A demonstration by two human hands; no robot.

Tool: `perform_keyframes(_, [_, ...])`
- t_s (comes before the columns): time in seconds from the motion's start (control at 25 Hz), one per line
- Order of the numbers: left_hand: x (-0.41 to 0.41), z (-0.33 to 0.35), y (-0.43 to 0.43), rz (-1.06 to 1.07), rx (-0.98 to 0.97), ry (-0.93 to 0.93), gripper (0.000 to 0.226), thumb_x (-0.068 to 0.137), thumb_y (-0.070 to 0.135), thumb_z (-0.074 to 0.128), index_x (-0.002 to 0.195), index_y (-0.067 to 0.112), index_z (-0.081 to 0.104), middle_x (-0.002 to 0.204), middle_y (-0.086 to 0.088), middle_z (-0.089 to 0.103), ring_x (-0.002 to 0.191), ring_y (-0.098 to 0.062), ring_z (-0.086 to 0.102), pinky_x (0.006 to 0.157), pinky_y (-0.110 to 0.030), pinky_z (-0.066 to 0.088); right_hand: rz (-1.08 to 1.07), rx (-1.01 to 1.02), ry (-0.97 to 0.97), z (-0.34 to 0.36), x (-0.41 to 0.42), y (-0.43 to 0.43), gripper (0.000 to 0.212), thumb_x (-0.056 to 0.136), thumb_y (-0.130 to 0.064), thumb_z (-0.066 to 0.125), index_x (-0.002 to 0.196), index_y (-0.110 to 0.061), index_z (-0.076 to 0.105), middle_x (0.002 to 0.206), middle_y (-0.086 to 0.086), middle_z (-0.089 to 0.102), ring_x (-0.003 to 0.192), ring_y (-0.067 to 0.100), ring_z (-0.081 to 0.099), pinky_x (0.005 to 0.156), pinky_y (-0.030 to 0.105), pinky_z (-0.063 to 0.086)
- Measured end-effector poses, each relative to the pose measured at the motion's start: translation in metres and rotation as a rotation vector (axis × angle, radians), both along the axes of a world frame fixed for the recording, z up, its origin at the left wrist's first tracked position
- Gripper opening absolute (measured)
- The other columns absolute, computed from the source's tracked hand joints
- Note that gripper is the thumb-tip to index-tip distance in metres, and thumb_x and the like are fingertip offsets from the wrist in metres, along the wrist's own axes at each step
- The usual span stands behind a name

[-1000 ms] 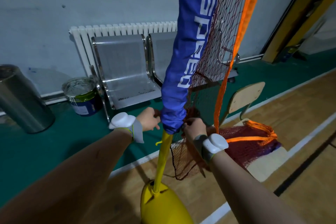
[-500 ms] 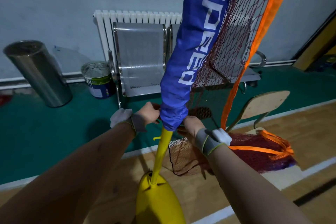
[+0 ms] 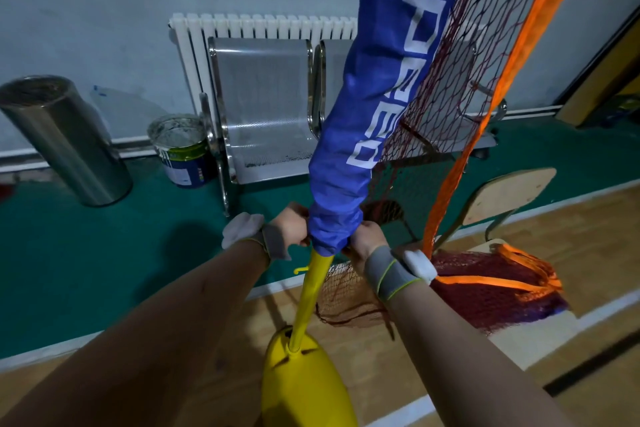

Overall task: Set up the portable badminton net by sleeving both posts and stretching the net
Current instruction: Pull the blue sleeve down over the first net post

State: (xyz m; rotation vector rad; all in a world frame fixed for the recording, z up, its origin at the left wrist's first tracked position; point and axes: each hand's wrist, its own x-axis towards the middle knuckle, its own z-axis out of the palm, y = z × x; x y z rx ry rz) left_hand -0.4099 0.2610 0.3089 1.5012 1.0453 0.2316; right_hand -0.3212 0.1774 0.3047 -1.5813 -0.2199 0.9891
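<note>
A yellow post (image 3: 314, 288) rises from its yellow base (image 3: 304, 385) on the wooden floor. A blue sleeve (image 3: 377, 107) with white lettering covers the post's upper part, its bunched hem a little above a small yellow hook (image 3: 300, 270). My left hand (image 3: 290, 227) grips the hem on the left side and my right hand (image 3: 365, 243) grips it on the right. The dark red net (image 3: 450, 73) with its orange band (image 3: 498, 87) hangs from the sleeve. The rest of the net lies heaped (image 3: 495, 291) on the floor to the right.
A metal bench (image 3: 266, 107) stands against the wall before a white radiator (image 3: 263, 26). A paint bucket (image 3: 183, 151) and a steel bin (image 3: 65, 139) sit at the left. A wooden chair (image 3: 502, 196) stands right of the post.
My view has swung to the left, so the bench and bin sit further right. Both hands keep their grip on the sleeve's hem, which now sits slightly lower on the post.
</note>
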Motion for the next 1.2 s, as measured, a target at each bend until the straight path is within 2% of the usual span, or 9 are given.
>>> perform_keyframes(0.12, [-0.003,-0.012,-0.003,-0.035,-0.009,0.133,0.018,0.095,-0.002,0.032,0.081,0.002,0.043,0.055,-0.011,0.041,0.03,-0.009,0.041,0.036,-0.02,0.036,0.03,-0.102,-0.098,-0.012,0.002,0.0,0.039,0.086,0.013,0.038,0.054,-0.009,0.041,0.049,0.006,0.04,0.048,0.013,0.037,0.039,0.015,0.033])
perform_keyframes(0.2, [-0.006,-0.019,-0.005,-0.089,-0.007,0.203,0.025,0.095,-0.001,0.027,0.076,0.004,0.042,0.058,-0.011,0.041,0.042,-0.014,0.039,0.044,-0.021,0.033,0.054,-0.159,-0.124,-0.02,0.003,-0.007,0.04,0.086,0.013,0.037,0.053,-0.008,0.046,0.048,0.006,0.045,0.046,0.015,0.042,0.046,0.021,0.037])
perform_keyframes(0.36, [-0.013,-0.022,-0.006,-0.152,0.055,0.249,0.028,0.094,0.001,0.03,0.071,0.014,0.04,0.063,-0.008,0.05,0.035,-0.006,0.051,0.048,-0.02,0.039,0.029,-0.166,-0.074,-0.026,0.002,-0.017,0.03,0.091,-0.001,0.045,0.063,-0.011,0.049,0.058,0.006,0.047,0.053,0.018,0.042,0.051,0.024,0.039])
perform_keyframes(0.48, [-0.017,-0.017,-0.006,-0.155,-0.006,0.212,0.02,0.095,0.002,0.026,0.091,0.013,0.042,0.066,-0.009,0.053,0.031,-0.002,0.053,0.049,-0.02,0.043,-0.005,-0.165,-0.023,-0.021,0.003,-0.019,0.028,0.091,0.0,0.039,0.07,-0.012,0.051,0.062,0.008,0.049,0.054,0.019,0.043,0.053,0.025,0.036])
perform_keyframes(0.64, [-0.021,-0.023,-0.008,-0.163,0.1,0.172,0.036,0.087,-0.011,0.032,0.12,-0.003,0.043,0.079,-0.016,0.054,0.052,-0.021,0.053,0.043,-0.018,0.046,0.041,-0.142,-0.1,-0.022,-0.004,-0.025,0.035,0.086,0.013,0.033,0.064,-0.011,0.046,0.058,0.009,0.044,0.05,0.019,0.039,0.036,0.014,0.033])
perform_keyframes(0.8, [-0.024,-0.042,-0.014,-0.083,0.308,0.166,0.019,0.084,-0.009,0.042,0.098,0.002,0.047,0.071,-0.013,0.047,0.085,-0.044,0.06,0.071,-0.039,0.046,0.065,-0.219,-0.315,-0.034,-0.006,-0.031,0.02,0.079,0.019,0.044,0.076,0.001,0.054,0.071,0.012,0.051,0.065,0.021,0.047,0.032,0.007,0.03])
perform_keyframes(0.92, [-0.029,-0.045,-0.016,0.0,0.385,0.126,0.022,0.079,-0.014,0.046,0.096,-0.004,0.055,0.081,-0.03,0.057,0.089,-0.037,0.062,0.079,-0.039,0.047,0.025,-0.253,-0.409,-0.035,-0.004,-0.034,0.018,0.081,0.008,0.051,0.095,0.003,0.059,0.082,0.009,0.056,0.077,0.019,0.051,0.042,0.013,0.037])
perform_keyframes(1.04, [-0.036,-0.04,-0.012,-0.039,0.418,0.003,0.03,0.075,-0.019,0.045,0.101,-0.013,0.059,0.078,-0.017,0.062,0.068,-0.003,0.061,0.074,-0.028,0.044,-0.011,-0.211,-0.431,-0.03,-0.005,-0.036,0.019,0.084,0.004,0.047,0.095,-0.009,0.054,0.087,0.006,0.056,0.08,0.018,0.051,0.06,0.018,0.036])
perform_keyframes(1.2, [-0.036,-0.023,-0.016,-0.218,0.274,-0.007,0.051,0.06,0.01,0.065,0.107,-0.008,0.058,0.093,-0.016,0.06,0.086,-0.019,0.053,0.082,-0.033,0.044,0.099,-0.117,-0.461,-0.023,-0.014,-0.039,0.038,0.075,0.009,0.051,0.107,-0.01,0.048,0.077,-0.004,0.055,0.07,0.012,0.054,0.054,0.015,0.042])
